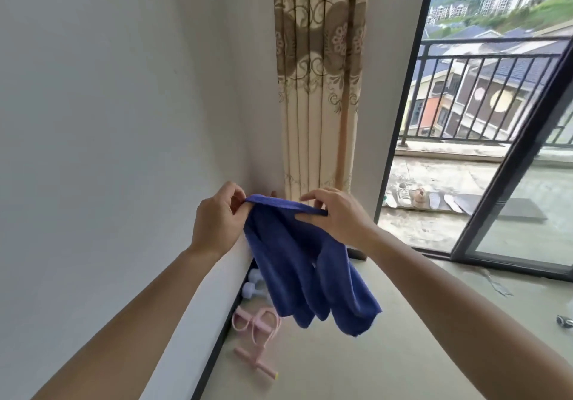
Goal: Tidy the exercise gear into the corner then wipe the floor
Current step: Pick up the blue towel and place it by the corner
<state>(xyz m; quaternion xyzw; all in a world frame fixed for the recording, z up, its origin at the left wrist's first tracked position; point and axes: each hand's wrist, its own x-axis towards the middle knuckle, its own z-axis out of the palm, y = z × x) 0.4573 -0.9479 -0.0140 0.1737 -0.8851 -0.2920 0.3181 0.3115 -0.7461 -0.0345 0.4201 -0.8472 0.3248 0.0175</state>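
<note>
Head view.

Blue cloth (305, 263): held in the air, hanging from its top edge.
Left hand (217, 218): pinches the cloth's corner at 10 o'clock.
Right hand (339, 213): pinches the edge at 2 o'clock.
Pink pull exerciser (255, 334) and pale dumbbells (251, 286) (partly hidden by the cloth): on the floor (310, 368) against the wall, at the cloth's 7 o'clock.

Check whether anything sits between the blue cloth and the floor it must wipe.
The left hand and right hand pinch the blue cloth up in the air. Below its hanging end in this view, a pink pull exerciser and pale dumbbells lie on the floor along the wall; nothing visible blocks the floor further right.
</note>
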